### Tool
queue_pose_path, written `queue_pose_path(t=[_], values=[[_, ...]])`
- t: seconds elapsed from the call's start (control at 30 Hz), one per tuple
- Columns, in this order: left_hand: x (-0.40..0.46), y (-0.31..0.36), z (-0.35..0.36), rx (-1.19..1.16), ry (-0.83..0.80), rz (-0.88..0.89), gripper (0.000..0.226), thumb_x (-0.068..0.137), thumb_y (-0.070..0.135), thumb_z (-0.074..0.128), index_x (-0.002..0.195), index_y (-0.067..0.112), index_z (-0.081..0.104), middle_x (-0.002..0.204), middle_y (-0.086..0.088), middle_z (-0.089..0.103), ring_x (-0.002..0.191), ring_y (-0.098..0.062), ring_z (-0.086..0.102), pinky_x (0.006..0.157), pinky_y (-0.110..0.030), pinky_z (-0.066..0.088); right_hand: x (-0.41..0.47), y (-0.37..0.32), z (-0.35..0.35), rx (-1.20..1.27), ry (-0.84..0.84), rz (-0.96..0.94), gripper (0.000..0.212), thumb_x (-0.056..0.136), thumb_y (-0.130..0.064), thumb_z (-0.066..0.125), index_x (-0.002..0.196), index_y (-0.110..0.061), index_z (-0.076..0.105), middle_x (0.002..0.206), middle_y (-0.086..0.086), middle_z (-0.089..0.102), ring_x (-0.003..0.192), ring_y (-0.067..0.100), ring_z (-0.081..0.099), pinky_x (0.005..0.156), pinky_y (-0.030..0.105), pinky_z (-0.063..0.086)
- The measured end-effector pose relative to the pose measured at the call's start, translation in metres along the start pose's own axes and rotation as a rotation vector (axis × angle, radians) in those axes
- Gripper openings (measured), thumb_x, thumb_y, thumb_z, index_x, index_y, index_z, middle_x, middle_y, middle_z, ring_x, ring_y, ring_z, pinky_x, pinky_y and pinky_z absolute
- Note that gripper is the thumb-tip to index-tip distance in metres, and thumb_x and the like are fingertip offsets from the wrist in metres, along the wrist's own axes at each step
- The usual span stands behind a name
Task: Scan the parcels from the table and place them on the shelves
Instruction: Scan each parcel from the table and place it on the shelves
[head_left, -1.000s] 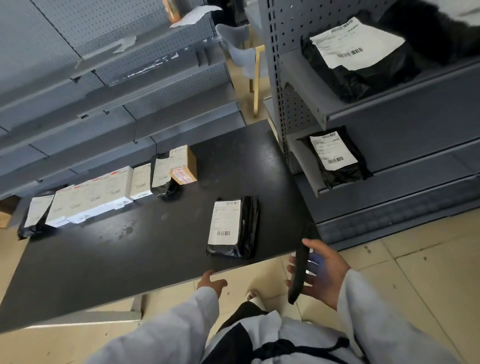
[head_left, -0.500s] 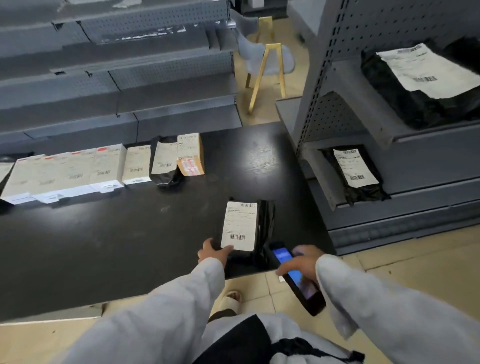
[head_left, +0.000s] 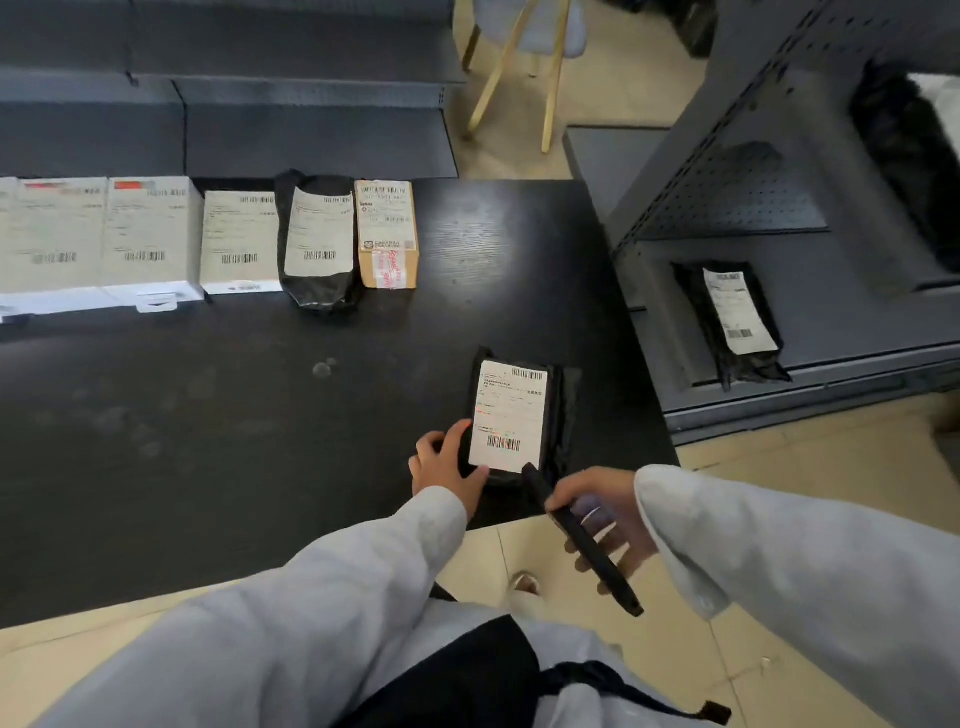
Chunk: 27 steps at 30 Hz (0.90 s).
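A black bag parcel (head_left: 558, 410) with a white barcode label lies near the front right edge of the black table (head_left: 234, 441). My left hand (head_left: 447, 465) grips its near left corner. My right hand (head_left: 605, 519) holds a black handheld scanner (head_left: 582, 540), its tip over the parcel's near edge by the barcode. A row of parcels stands along the table's back: white boxes (head_left: 104, 239), a white packet (head_left: 239, 241), a black bag (head_left: 319, 244) and a brown carton (head_left: 387, 234). Another black bag parcel (head_left: 732, 319) lies on the low grey shelf (head_left: 831, 358) at right.
Grey metal shelving (head_left: 311, 124) runs behind the table. The right shelf unit has a pegboard back (head_left: 737, 192) and a dark parcel (head_left: 909, 156) on an upper shelf. A chair with wooden legs (head_left: 519, 67) stands on the tiled floor beyond.
My left hand has closed on the parcel's near left corner. My right hand has turned the scanner edge-on and brought its tip over the label. The view has tilted downward.
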<state>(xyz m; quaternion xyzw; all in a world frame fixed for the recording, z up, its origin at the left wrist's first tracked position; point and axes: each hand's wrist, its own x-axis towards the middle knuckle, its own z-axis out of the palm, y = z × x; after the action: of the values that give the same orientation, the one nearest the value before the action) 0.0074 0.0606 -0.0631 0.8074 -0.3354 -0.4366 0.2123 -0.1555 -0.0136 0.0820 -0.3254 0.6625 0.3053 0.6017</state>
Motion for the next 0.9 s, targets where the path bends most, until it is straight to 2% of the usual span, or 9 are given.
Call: queue_pose_path(t=[0.07,0.2,0.37,0.5,0.57,0.63,0.7,0.8,0.9], values=[[0.007,0.0,-0.004,0.013,-0.024,0.023,0.063,0.087,0.025,0.068,0.14,0.046,0.04,0.146,0.001,0.029,0.129,-0.023,0.032,0.102,-0.033,0.038,0.0,-0.001,0.0,0.062,-0.022,0.006,0.091,0.04,-0.041,0.086,0.122,-0.007,0.063,0.121,0.018,0.068,0.113,0.04,0.065,0.096,0.061,0.051],[0.021,0.0,-0.012,0.043,-0.103,0.064,0.063,0.09,0.021,0.065,0.141,0.048,0.04,0.146,0.001,0.029,0.133,-0.024,0.029,0.106,-0.035,0.037,-0.003,-0.006,0.004,0.12,-0.025,-0.005,0.067,0.065,-0.042,0.08,0.12,-0.007,0.064,0.117,0.019,0.07,0.106,0.039,0.068,0.096,0.059,0.053],[0.034,0.007,-0.021,0.086,-0.187,0.099,0.061,0.091,0.012,0.061,0.138,0.048,0.045,0.142,-0.001,0.033,0.131,-0.026,0.03,0.106,-0.036,0.036,-0.003,-0.004,0.01,0.18,-0.006,-0.013,0.06,0.071,-0.04,0.078,0.12,-0.008,0.065,0.116,0.019,0.07,0.104,0.039,0.069,0.094,0.059,0.054],[0.04,0.013,-0.026,0.09,-0.23,0.087,0.061,0.089,0.009,0.062,0.137,0.045,0.048,0.142,-0.006,0.036,0.132,-0.03,0.033,0.109,-0.039,0.036,-0.003,0.004,0.013,0.242,-0.008,-0.031,0.064,0.066,-0.041,0.079,0.119,-0.008,0.065,0.116,0.019,0.07,0.105,0.039,0.068,0.094,0.059,0.053],[0.041,0.015,-0.027,0.104,-0.257,0.085,0.062,0.089,0.009,0.063,0.139,0.044,0.047,0.141,-0.007,0.038,0.132,-0.032,0.036,0.11,-0.041,0.037,-0.003,0.009,0.016,0.286,0.012,-0.045,0.076,0.056,-0.043,0.083,0.122,-0.01,0.063,0.12,0.017,0.067,0.108,0.039,0.066,0.096,0.06,0.053],[0.042,0.015,-0.026,0.105,-0.282,0.086,0.064,0.088,0.011,0.066,0.139,0.043,0.045,0.139,-0.008,0.044,0.128,-0.032,0.045,0.108,-0.046,0.044,-0.002,0.015,0.018,0.362,0.063,-0.083,0.095,0.038,-0.042,0.086,0.125,-0.015,0.061,0.128,0.015,0.063,0.115,0.039,0.062,0.096,0.061,0.052],[0.048,0.01,-0.022,0.089,-0.301,0.063,0.064,0.085,0.015,0.07,0.137,0.044,0.045,0.135,-0.007,0.05,0.124,-0.031,0.052,0.103,-0.05,0.049,0.002,0.02,0.019,0.467,0.114,-0.142,0.094,0.04,-0.037,0.088,0.127,-0.016,0.058,0.13,0.013,0.059,0.117,0.039,0.06,0.095,0.058,0.054],[0.059,0.001,-0.016,0.074,-0.302,0.049,0.063,0.083,0.015,0.072,0.134,0.042,0.047,0.132,-0.004,0.055,0.12,-0.028,0.056,0.101,-0.049,0.051,0.013,0.027,0.019,0.667,0.203,-0.204,0.065,0.07,-0.026,0.085,0.126,-0.015,0.054,0.116,0.011,0.059,0.1,0.033,0.061,0.075,0.045,0.058],[0.055,0.004,-0.02,0.063,-0.3,0.064,0.061,0.082,0.015,0.072,0.134,0.038,0.049,0.129,-0.004,0.058,0.119,-0.028,0.058,0.103,-0.048,0.049,0.034,0.03,0.017,0.858,0.281,-0.201,0.063,0.069,-0.029,0.087,0.123,-0.011,0.058,0.113,0.016,0.065,0.091,0.032,0.067,0.066,0.04,0.059]])
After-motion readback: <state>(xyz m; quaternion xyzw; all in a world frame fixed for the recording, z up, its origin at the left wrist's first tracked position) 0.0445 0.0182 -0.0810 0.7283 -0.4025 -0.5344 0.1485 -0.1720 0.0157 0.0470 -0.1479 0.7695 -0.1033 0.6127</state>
